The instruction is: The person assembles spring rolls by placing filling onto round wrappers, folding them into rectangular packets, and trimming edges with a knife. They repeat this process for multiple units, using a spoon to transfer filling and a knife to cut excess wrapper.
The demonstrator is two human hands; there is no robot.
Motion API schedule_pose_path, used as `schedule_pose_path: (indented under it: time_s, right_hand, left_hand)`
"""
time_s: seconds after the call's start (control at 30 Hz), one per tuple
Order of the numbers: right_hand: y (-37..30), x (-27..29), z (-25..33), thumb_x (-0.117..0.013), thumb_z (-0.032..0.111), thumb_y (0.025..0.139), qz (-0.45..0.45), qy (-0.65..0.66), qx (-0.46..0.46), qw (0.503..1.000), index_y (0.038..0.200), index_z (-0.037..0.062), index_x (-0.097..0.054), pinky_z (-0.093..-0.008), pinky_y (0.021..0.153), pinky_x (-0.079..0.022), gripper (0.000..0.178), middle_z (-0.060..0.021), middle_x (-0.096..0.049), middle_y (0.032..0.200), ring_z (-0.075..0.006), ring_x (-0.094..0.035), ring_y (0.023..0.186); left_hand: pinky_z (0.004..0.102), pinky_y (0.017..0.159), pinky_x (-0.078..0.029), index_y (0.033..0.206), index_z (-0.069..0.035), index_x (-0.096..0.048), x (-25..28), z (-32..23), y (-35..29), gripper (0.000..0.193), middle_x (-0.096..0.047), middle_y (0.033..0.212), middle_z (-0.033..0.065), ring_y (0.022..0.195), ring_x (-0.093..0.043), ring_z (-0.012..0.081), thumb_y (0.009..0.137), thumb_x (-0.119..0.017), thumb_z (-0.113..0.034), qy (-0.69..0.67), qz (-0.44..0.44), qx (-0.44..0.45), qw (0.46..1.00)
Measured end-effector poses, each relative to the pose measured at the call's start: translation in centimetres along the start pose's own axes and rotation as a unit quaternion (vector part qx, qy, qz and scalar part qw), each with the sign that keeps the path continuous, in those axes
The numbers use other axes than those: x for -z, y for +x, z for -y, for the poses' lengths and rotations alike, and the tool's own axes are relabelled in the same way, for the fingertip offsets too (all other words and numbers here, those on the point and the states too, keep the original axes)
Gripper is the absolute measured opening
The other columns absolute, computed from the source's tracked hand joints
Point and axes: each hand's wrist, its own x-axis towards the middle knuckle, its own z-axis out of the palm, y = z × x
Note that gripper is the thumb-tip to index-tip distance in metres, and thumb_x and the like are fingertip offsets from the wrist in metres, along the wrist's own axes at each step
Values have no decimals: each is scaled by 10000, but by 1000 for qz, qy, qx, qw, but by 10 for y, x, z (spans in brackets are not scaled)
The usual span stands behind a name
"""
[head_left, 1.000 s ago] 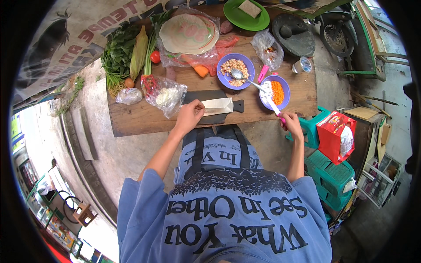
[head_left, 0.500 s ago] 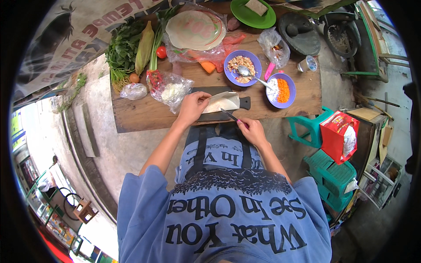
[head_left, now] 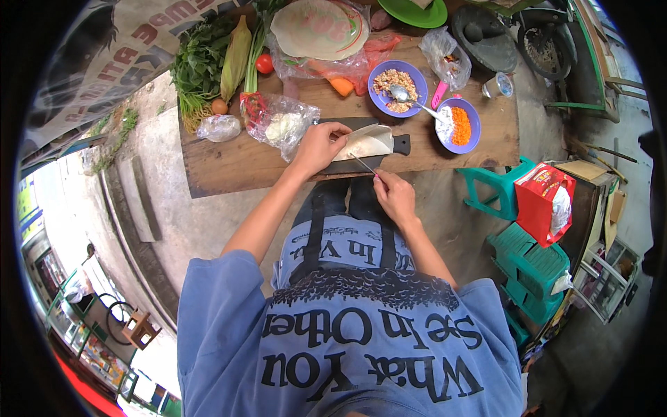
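On a black chopping board [head_left: 401, 144] at the table's near edge lies a pale, thin folded wrapper sheet [head_left: 368, 142]. My left hand [head_left: 321, 147] pinches the sheet's left end, its fingers closed on it. My right hand [head_left: 396, 198] grips a small knife [head_left: 363, 164] with a pinkish handle. The blade points up and left, its tip at the sheet's lower edge. Whether it cuts into the sheet or only touches it, I cannot tell. Beside my left hand is a clear plastic bag [head_left: 283, 128] with something white inside.
To the right stand a purple bowl [head_left: 379, 107] of chopped filling with a spoon [head_left: 420, 105], and another purple bowl [head_left: 475, 133] of orange bits and white powder. Behind are a plate in plastic [head_left: 316, 28], corn [head_left: 236, 59], a tomato [head_left: 264, 64] and a stone mortar [head_left: 486, 45].
The view has shifted, so the table sits a little higher and further right. The knife is turned more steeply across the sheet; both hands keep their hold.
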Motion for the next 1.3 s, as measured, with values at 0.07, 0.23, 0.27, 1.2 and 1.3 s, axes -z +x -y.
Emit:
schedule_pose_path:
  time_s: [0.07,0.23,0.27,1.2,1.3]
  right_hand:
    - [-1,0,-2,-694,229,988,-16,0,-31,999,1157,129,-800,-466,697,-583,223,-130,-722,850,-359,-728,773]
    - [-7,-10,-5,-717,212,974,-39,-42,14,998,1178,127,-795,-468,694,-580,234,-124,-697,836,-344,-718,764]
    - [-8,-14,-4,-722,209,971,-39,-44,32,998,1180,127,-794,-467,693,-580,236,-122,-691,833,-341,-716,762]
    - [-36,-55,-1,-716,199,1005,-15,11,55,998,1324,125,-752,-465,699,-565,330,-133,-605,807,-345,-660,730]
    - [-34,-54,-3,-713,205,1009,-49,31,2,998,1326,128,-751,-466,690,-564,328,-131,-602,809,-349,-658,727]
  left_hand:
    - [394,867,-615,1111,33,-789,1,2,0,219,-809,1010,195,943,-803,300,949,-734,-104,-3,-4,5,1000]
    - [343,831,-608,1140,32,-784,0,4,0,220,-815,987,149,872,-781,205,971,-739,-101,6,-10,0,1000]
    - [343,830,-607,1140,31,-785,0,4,0,220,-815,987,149,871,-781,205,970,-740,-102,6,-14,-1,1000]
    - [398,879,-616,1115,20,-796,2,-3,-3,223,-813,1030,186,953,-804,301,945,-732,-107,14,-9,-4,1000]
    - [401,878,-616,1113,20,-797,3,-4,-2,227,-813,1031,187,954,-804,304,937,-735,-111,13,-9,-9,1000]
